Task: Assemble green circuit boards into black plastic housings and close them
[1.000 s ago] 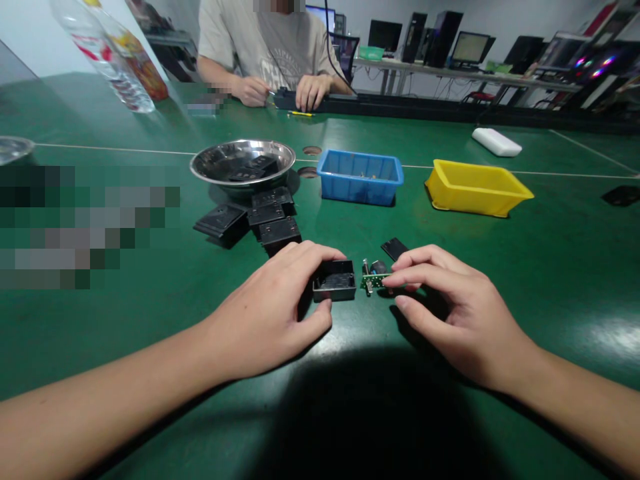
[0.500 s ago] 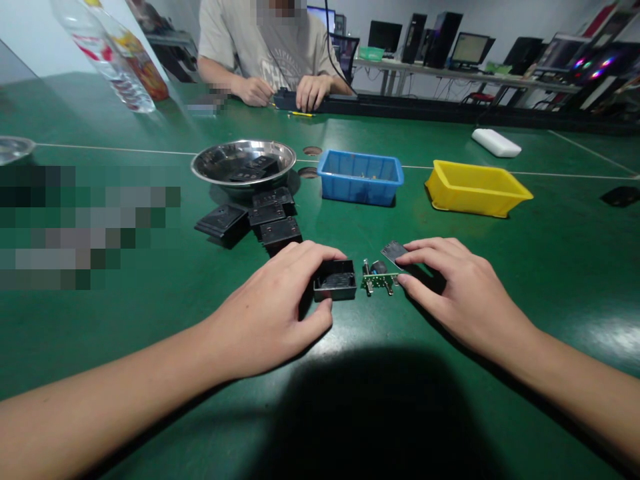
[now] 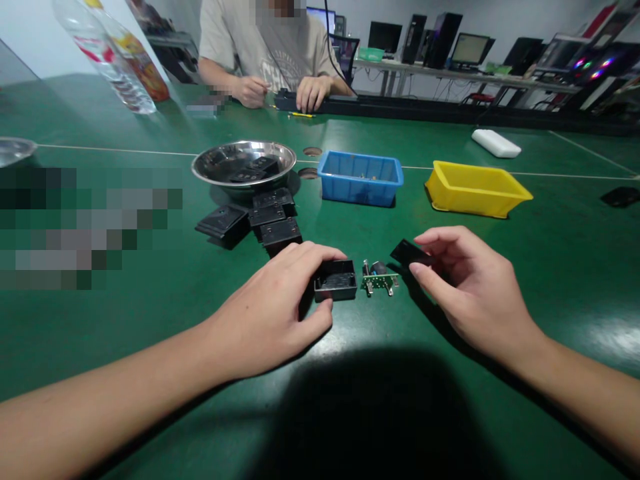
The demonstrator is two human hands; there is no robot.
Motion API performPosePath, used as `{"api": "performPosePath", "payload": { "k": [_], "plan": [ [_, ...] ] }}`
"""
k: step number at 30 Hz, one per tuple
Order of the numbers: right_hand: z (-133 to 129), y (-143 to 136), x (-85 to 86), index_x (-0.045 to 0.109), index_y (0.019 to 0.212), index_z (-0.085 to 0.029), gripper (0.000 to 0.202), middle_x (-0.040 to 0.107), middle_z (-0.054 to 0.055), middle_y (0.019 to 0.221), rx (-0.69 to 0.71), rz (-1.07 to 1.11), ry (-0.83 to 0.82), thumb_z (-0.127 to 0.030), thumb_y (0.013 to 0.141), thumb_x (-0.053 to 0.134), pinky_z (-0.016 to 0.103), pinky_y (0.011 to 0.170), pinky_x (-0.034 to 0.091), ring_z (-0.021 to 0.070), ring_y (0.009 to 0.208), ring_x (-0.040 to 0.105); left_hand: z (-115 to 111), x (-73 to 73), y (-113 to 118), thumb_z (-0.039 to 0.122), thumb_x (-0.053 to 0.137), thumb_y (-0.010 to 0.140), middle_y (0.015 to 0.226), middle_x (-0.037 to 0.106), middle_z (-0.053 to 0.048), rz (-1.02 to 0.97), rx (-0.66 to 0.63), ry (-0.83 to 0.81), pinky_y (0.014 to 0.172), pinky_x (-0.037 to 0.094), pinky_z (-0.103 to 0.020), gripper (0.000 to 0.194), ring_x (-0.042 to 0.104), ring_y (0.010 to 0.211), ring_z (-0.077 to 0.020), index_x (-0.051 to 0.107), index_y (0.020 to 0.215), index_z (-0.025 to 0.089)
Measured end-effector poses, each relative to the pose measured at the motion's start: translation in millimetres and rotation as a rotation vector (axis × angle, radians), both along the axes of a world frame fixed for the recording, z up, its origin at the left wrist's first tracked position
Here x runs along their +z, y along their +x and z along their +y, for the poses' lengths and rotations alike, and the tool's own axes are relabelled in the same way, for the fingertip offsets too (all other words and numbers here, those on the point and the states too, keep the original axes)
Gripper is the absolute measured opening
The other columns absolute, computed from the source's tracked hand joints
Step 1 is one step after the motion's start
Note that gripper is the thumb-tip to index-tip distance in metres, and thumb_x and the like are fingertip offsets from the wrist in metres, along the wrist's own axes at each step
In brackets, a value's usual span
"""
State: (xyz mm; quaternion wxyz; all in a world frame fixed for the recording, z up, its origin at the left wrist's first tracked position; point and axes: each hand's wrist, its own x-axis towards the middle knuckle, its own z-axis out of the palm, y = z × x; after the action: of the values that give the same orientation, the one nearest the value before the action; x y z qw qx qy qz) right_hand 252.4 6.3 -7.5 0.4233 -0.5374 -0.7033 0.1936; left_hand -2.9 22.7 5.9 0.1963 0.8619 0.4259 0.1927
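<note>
My left hand [image 3: 273, 307] grips a small open black plastic case [image 3: 335, 281] that rests on the green table, fingers over its far edge and thumb at its near side. Just right of the case lies a small green circuit board [image 3: 379, 277] with metal pins and a dark part on it, touched by neither hand. My right hand [image 3: 467, 287] pinches a flat black cover plate [image 3: 409, 253] between thumb and fingers and holds it slightly above the table, right of the board.
Several closed black cases [image 3: 260, 220] are stacked behind my left hand, before a steel bowl [image 3: 243, 165] holding more black parts. A blue bin [image 3: 360, 177] and a yellow bin [image 3: 475, 188] stand farther back. A person [image 3: 270, 53] works across the table. Bottles [image 3: 117, 60] stand at the far left.
My right hand let go of the circuit board, moved right to the black cover plate and picked it up off the table. My left hand stayed on the case.
</note>
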Motion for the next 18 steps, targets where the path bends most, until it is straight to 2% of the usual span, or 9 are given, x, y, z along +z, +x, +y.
{"api": "performPosePath", "payload": {
  "k": [5,12,15,18],
  "plan": [
    [-10,-4,1.3,0.066,0.108,-0.022,0.021,0.071,0.004,0.096,0.045,0.093,0.075,-0.02,0.088,0.07,0.028,0.068,0.058,0.0161,0.078,0.068,-1,-2.4,0,0.024,0.055,0.086,0.121,0.063,-0.009,-0.027,0.025,0.021,0.095,0.051,-0.038,0.044,0.061,0.106,-0.0254,0.054,0.13,0.02],
    [-25,-12,5.3,0.069,0.104,-0.023,0.019,0.074,0.003,0.086,0.079,0.259,-0.038,-0.02,0.086,0.073,0.028,0.062,0.063,0.0155,0.065,0.071,-7,3.1,0,0.019,0.057,0.084,0.122,0.057,-0.012,-0.031,0.034,0.221,0.099,0.049,-0.041,0.046,0.056,0.117,-0.0275,0.054,0.13,0.018],
    [-34,-20,7.2,0.07,0.101,-0.024,0.019,0.073,0.0,0.08,0.104,0.332,-0.139,-0.017,0.084,0.073,0.024,0.058,0.062,0.0136,0.062,0.07,-14,6.6,-1,0.019,0.059,0.085,0.11,0.061,-0.01,-0.046,0.033,0.241,0.09,0.052,-0.037,0.037,0.06,0.103,-0.0237,0.058,0.121,0.021],
    [-41,-26,7.7,0.07,0.096,-0.024,0.014,0.071,-0.001,0.073,0.165,0.365,-0.261,-0.018,0.084,0.074,0.021,0.053,0.061,0.0125,0.059,0.069,-19,5.2,-2,0.021,0.061,0.086,0.089,0.063,-0.003,-0.116,-0.102,0.138,0.069,0.052,-0.027,0.037,0.062,0.075,-0.0156,0.054,0.122,0.022]
  ]
}}
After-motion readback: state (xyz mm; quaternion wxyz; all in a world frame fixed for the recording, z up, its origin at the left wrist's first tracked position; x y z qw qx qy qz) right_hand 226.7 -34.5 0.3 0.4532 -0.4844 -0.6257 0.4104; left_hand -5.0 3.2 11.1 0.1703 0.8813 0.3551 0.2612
